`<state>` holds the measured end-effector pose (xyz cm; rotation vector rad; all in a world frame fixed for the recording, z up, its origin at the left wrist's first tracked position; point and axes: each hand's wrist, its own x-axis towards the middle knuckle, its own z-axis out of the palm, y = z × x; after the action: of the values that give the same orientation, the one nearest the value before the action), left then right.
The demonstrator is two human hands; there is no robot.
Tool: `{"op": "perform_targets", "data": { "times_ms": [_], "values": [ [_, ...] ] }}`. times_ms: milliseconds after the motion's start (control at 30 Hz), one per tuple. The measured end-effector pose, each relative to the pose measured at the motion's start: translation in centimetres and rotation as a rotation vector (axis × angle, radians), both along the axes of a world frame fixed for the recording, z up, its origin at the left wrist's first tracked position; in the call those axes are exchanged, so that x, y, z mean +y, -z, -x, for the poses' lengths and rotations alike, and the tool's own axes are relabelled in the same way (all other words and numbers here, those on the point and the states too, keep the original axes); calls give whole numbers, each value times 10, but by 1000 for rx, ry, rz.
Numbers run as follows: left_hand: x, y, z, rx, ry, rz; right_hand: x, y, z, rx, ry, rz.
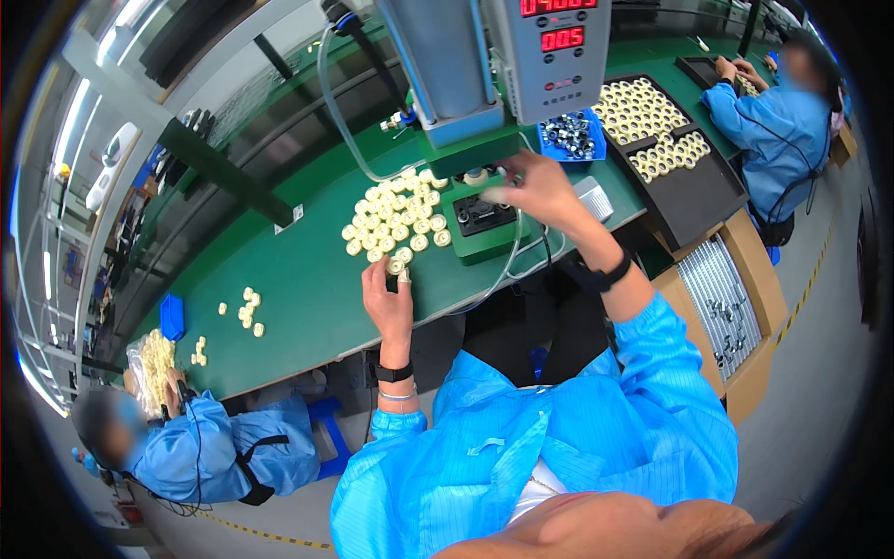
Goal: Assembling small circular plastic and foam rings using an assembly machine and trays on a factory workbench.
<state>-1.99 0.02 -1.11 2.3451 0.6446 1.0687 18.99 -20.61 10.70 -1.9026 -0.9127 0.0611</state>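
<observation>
My left hand (387, 300) rests on the green workbench (298, 279) with its fingertips pinching a cream plastic ring (398, 267) at the near edge of a pile of cream rings (396, 219). My right hand (538, 191) reaches up to the green fixture (480, 219) beneath a grey press machine (466, 65), its fingers closed around a small cream part (477, 175) sitting at the press nest.
A blue bin of dark metal parts (570, 135) sits right of the press. Black trays of cream rings (652, 130) lie further right, above a cardboard box of metal pieces (722, 303). Co-workers in blue coats sit at left (205, 447) and far right (773, 121).
</observation>
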Motion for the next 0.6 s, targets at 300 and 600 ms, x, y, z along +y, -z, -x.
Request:
{"op": "perform_targets", "data": {
  "times_ms": [300, 600],
  "values": [
    [-31, -39, -22, -95, 178, 5, -19, 17, -19, -220, 65, 172],
    [-44, -47, -67, -39, 356, 95, -238, 47, -122, -106, 587, 471]
  ]
}}
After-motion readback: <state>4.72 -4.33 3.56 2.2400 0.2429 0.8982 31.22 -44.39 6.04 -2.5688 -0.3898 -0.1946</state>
